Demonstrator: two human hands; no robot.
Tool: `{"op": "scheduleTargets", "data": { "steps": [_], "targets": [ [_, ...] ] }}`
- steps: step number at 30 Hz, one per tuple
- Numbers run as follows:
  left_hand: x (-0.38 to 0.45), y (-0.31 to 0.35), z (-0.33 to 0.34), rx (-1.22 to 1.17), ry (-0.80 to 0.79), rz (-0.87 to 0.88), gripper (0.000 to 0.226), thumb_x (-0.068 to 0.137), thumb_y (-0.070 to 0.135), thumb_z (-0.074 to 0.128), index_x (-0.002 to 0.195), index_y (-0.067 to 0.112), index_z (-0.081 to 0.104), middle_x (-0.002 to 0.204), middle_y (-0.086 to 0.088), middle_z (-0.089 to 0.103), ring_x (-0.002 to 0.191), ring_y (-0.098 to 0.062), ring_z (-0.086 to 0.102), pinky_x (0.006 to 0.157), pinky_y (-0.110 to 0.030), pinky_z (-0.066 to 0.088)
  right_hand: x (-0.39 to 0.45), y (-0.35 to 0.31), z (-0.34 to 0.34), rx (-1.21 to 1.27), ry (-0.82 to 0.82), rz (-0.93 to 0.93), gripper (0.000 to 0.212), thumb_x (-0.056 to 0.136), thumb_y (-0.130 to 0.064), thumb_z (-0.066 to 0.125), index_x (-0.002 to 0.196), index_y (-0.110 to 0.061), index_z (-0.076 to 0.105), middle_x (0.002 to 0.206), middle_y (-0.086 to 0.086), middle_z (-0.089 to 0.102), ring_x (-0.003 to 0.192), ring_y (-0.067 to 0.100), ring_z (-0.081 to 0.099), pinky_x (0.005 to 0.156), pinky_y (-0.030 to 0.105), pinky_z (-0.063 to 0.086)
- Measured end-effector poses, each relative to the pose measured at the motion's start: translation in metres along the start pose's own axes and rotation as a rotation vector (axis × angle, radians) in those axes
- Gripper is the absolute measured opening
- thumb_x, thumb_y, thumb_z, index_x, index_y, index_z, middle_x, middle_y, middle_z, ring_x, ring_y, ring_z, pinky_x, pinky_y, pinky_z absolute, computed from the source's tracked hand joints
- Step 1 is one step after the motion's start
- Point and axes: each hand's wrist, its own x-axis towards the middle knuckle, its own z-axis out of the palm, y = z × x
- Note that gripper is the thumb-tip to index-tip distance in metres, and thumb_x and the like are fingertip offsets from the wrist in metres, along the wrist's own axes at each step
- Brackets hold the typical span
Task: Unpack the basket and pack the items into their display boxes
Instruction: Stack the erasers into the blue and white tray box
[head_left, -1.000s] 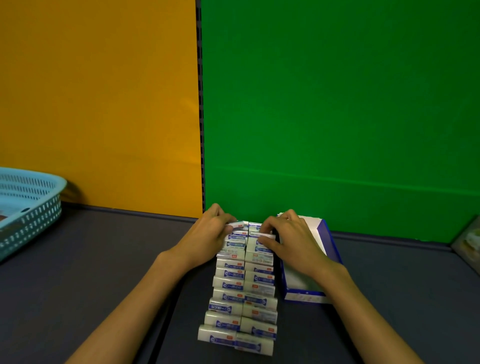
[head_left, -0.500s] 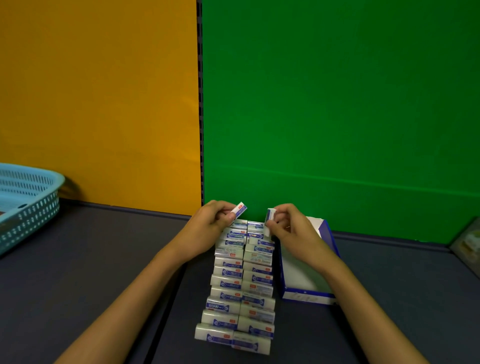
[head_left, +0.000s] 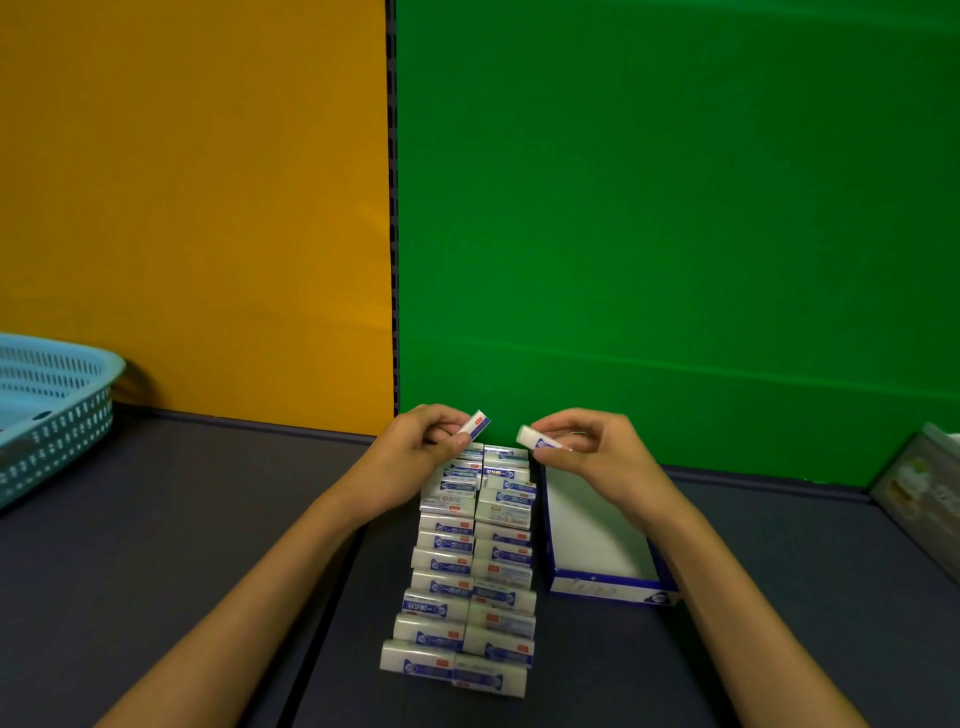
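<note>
Two columns of several small white-and-blue erasers (head_left: 470, 571) lie flat on the dark table in front of me. My left hand (head_left: 421, 447) pinches one eraser (head_left: 475, 422) lifted above the far end of the left column. My right hand (head_left: 592, 449) pinches another eraser (head_left: 535, 437) above the far end of the right column. A blue-and-white display box (head_left: 605, 590) lies open just right of the columns, its white inside bare; my right hand hovers over its far end.
A light blue plastic basket (head_left: 57, 415) stands at the far left edge of the table. A greyish packet or box (head_left: 919, 488) leans at the far right. Orange and green panels rise behind the table.
Both hands have picked an eraser each from the far end of the columns and raised them. The right hand has carried its eraser rightward toward the box.
</note>
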Motion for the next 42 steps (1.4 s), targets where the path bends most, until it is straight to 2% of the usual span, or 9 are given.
{"op": "scheduleTargets", "data": {
  "steps": [5, 9, 11, 14, 19, 22, 27, 33, 42],
  "targets": [
    [0.0, 0.014, 0.008, 0.033, -0.016, 0.026, 0.023, 0.099, 0.019, 0.06, 0.121, 0.02, 0.064, 0.111, -0.003, 0.062, 0.098, -0.004, 0.061, 0.085, -0.015, 0.049, -0.005, 0.011, -0.038, -0.321, 0.065, -0.075, 0.019, 0.081, -0.014, 0.081, 0.096, -0.023, 0.078, 0.091, -0.008, 0.074, 0.083, 0.001, 0.066, 0.076, 0.015, 0.049],
    [0.01, 0.038, 0.028, 0.149, -0.039, 0.103, 0.024, 0.099, 0.022, 0.06, 0.123, 0.022, 0.065, 0.106, 0.005, 0.062, 0.094, 0.0, 0.057, 0.079, -0.011, 0.046, -0.009, 0.023, -0.063, -0.575, 0.116, -0.117, 0.018, 0.08, -0.019, 0.082, 0.096, -0.026, 0.078, 0.086, -0.011, 0.069, 0.079, 0.006, 0.063, 0.073, 0.025, 0.049],
    [0.021, 0.048, 0.042, 0.241, -0.041, 0.16, 0.024, 0.1, 0.024, 0.059, 0.122, 0.023, 0.066, 0.104, 0.007, 0.062, 0.094, -0.002, 0.056, 0.08, -0.017, 0.046, -0.008, 0.029, -0.067, -0.74, 0.108, -0.134, 0.017, 0.082, -0.025, 0.08, 0.097, -0.03, 0.077, 0.088, -0.013, 0.069, 0.081, 0.01, 0.058, 0.072, 0.029, 0.045],
    [0.041, 0.056, 0.065, 0.377, -0.039, 0.199, 0.022, 0.1, 0.022, 0.058, 0.119, 0.017, 0.068, 0.104, 0.0, 0.063, 0.096, -0.015, 0.057, 0.083, -0.029, 0.043, -0.003, 0.032, -0.063, -0.897, 0.095, -0.131, 0.016, 0.085, -0.034, 0.075, 0.101, -0.033, 0.075, 0.095, -0.011, 0.07, 0.089, 0.015, 0.05, 0.075, 0.033, 0.044],
    [0.065, 0.049, 0.095, 0.622, -0.057, 0.16, 0.02, 0.099, 0.02, 0.056, 0.115, 0.013, 0.066, 0.107, -0.009, 0.064, 0.1, -0.029, 0.058, 0.084, -0.037, 0.044, 0.003, 0.034, -0.064, -1.073, 0.149, -0.109, 0.019, 0.088, -0.028, 0.068, 0.105, -0.032, 0.074, 0.096, -0.005, 0.072, 0.098, 0.023, 0.051, 0.072, 0.032, 0.037],
    [0.07, 0.042, 0.104, 0.754, -0.11, 0.149, 0.017, 0.099, 0.015, 0.054, 0.108, 0.01, 0.067, 0.106, -0.015, 0.065, 0.1, -0.034, 0.057, 0.079, -0.038, 0.043, 0.001, 0.038, -0.065, -1.105, 0.156, -0.07, 0.023, 0.09, -0.022, 0.063, 0.106, -0.033, 0.074, 0.095, -0.003, 0.071, 0.099, 0.023, 0.05, 0.07, 0.032, 0.037],
    [0.077, 0.043, 0.118, 0.96, -0.183, 0.187, 0.015, 0.097, 0.01, 0.053, 0.099, 0.008, 0.068, 0.095, -0.015, 0.066, 0.097, -0.032, 0.053, 0.08, -0.045, 0.046, 0.002, 0.039, -0.064, -1.121, 0.145, -0.008, 0.029, 0.09, -0.013, 0.059, 0.108, -0.031, 0.072, 0.095, 0.003, 0.068, 0.103, 0.025, 0.049, 0.068, 0.034, 0.038],
    [0.076, 0.053, 0.135, 1.165, -0.208, 0.214, 0.029, 0.087, -0.009, 0.048, 0.106, 0.005, 0.064, 0.112, -0.015, 0.06, 0.108, -0.031, 0.053, 0.087, -0.039, 0.045, 0.002, 0.041, -0.058, -1.159, 0.219, 0.027, 0.024, 0.091, -0.007, 0.056, 0.104, -0.021, 0.071, 0.094, 0.006, 0.068, 0.106, 0.027, 0.05, 0.066, 0.033, 0.037],
    [0.072, 0.055, 0.13, 1.319, -0.222, 0.151, 0.028, 0.088, -0.004, 0.052, 0.11, 0.01, 0.063, 0.113, -0.013, 0.062, 0.108, -0.031, 0.06, 0.085, -0.037, 0.046, 0.006, 0.04, -0.057, -1.07, 0.15, -0.006, 0.027, 0.092, -0.007, 0.058, 0.109, -0.02, 0.074, 0.094, 0.011, 0.068, 0.106, 0.028, 0.05, 0.074, 0.036, 0.045]
  ]
}}
